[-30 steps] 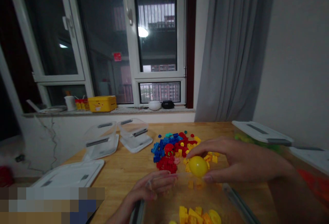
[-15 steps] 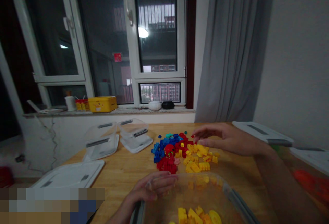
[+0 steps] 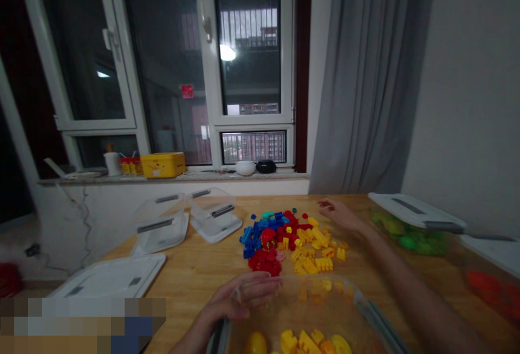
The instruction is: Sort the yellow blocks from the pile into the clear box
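You face a white-framed window (image 3: pixel 170 61) at upper left, a grey curtain (image 3: pixel 365 83) right of centre, and a wooden table (image 3: pixel 195 267) below.

A clear plastic box (image 3: pixel 299 276) stands at the bottom centre of the frame, its top uncovered, its corners rounded, a grey clip on either side; the frame's lower edge cuts it off. Inside, a smooth yellow ball (image 3: pixel 257 343) lies toward the lower left, and to its right sit several blocky yellow bricks (image 3: pixel 307 342) beside a rounder yellow piece (image 3: pixel 341 344). Right of the frame's centre, loose yellow bricks (image 3: pixel 324 264) lie scattered on the worktop (image 3: pixel 195 289) beyond the box, some studded, at mixed angles.
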`<state>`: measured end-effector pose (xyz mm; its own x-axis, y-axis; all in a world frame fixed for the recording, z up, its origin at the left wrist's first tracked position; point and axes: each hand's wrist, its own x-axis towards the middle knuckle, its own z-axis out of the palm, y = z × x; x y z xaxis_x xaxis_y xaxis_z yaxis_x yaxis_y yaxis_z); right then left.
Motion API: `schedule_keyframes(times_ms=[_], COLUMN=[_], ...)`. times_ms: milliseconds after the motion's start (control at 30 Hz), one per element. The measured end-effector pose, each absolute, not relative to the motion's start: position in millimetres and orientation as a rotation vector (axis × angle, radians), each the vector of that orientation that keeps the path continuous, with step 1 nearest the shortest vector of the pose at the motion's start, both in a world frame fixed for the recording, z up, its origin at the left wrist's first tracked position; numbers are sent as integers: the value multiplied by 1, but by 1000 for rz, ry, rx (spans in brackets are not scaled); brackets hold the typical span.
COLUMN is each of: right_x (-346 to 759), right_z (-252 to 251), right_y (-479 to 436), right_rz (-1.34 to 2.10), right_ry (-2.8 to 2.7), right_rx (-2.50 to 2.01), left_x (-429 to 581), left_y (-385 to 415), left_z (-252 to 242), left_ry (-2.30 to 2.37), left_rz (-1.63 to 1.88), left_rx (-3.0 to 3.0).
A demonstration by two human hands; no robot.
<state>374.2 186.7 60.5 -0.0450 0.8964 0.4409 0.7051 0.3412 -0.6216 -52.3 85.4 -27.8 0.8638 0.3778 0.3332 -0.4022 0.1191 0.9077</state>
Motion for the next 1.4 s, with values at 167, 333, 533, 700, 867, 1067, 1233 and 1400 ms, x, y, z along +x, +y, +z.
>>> schedule_keyframes(times_ms=[167, 333, 533, 700, 867, 1067, 1233, 1400], right_x=[381, 371, 371, 374, 373, 370, 369, 368], right_z=[6, -36, -54, -55, -55, -52, -49, -49], right_y=[205, 212, 219, 223, 222, 218, 215, 213], right_rz=[211, 182, 182, 198, 198, 207, 225, 246], right_ry=[-1761, -1823, -1883, -1874, -1867, -1848, -1806, -1761], right_rx=[-1545, -1616, -1656, -1697, -1707, -1712, -1735, -1745], left_x=[-55, -52, -53, -53, -52, -49, -49, -48], left_y=[81, 80, 83, 83, 82, 82, 79, 78], left_z=[-22, -22, -25, -24, -23, -21, -19, -17], left_ry=[-13, -34, -37, -28, 0, -44, -26, -53], left_rz=[576, 590, 576, 578, 580, 586, 599, 596], left_rx=[1354, 1354, 1365, 1370, 1367, 1328, 1322, 1343])
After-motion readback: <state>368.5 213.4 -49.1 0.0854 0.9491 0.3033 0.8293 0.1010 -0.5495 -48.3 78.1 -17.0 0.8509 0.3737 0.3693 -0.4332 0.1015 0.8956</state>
